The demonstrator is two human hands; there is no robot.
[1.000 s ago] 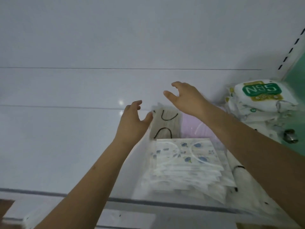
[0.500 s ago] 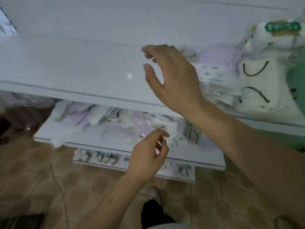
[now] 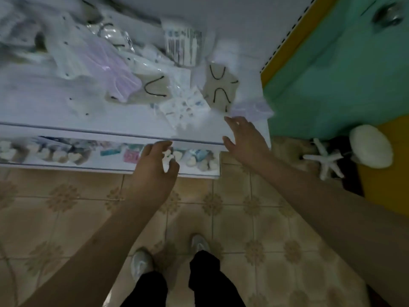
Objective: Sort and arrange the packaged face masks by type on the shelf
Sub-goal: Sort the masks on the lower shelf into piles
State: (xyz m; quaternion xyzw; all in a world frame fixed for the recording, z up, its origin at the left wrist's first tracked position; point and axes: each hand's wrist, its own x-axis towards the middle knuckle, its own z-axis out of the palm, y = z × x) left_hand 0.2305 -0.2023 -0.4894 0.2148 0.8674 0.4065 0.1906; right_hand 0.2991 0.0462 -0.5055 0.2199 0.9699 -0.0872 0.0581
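Observation:
Loose packaged masks lie jumbled on a white shelf [image 3: 66,116]: a lilac mask pack [image 3: 110,69], a beige pack with black ear loops [image 3: 155,87], a second beige pack [image 3: 219,87], a white patterned pack [image 3: 183,105] and a lilac pack [image 3: 252,108] at the shelf's right corner. My right hand [image 3: 245,138] is over the shelf's front right edge, fingers spread, fingertips just short of the right lilac pack, holding nothing. My left hand [image 3: 155,167] hovers below the shelf edge with fingers curled and apart, empty.
A lower shelf [image 3: 110,167] holds small heart-shaped items and coloured packets. A teal and yellow wall [image 3: 332,74] stands at the right, with a white starfish ornament [image 3: 325,158] and a white round object [image 3: 371,147] by it. Tiled floor and my feet lie below.
The view has swung down from the upper shelf with its stacked masks to this lower shelf. Both hands have dropped, the right one arriving at the front right corner.

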